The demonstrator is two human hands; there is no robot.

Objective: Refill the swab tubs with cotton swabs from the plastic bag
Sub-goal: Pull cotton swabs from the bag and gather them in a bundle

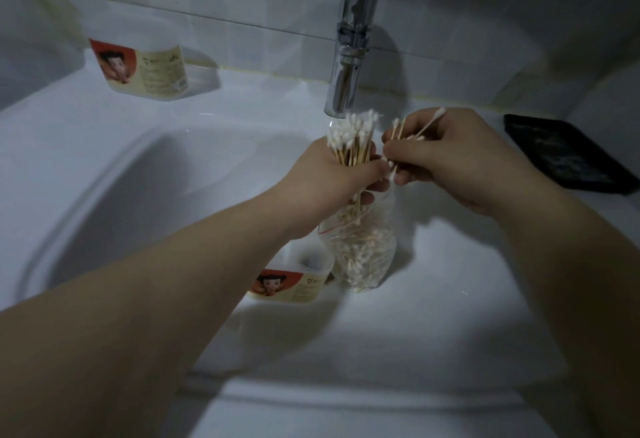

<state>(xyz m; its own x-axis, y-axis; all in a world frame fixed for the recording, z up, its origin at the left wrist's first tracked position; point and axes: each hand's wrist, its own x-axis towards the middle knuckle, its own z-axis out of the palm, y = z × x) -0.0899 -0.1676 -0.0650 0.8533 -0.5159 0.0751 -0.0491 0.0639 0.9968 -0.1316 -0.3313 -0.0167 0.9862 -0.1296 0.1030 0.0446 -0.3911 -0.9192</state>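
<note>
The left forearm [156, 316] reaches over the white sink [104, 167]. The grip of the left hand [332, 174] closes round an upright bundle of cotton swabs [349, 140]; the clear plastic bag [360, 250] hangs below, seemingly from that same grip. The right hand [446, 157] pinches a few loose swabs [405, 136] just beside. One labelled swab tub [294, 282] lies in the basin by the bag, another tub [145, 70] sits on the back-left ledge

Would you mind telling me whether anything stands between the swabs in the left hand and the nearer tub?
Yes: the bag hangs below the left hand, under the swabs and beside the tub; that forearm also crosses above the tub.
</note>
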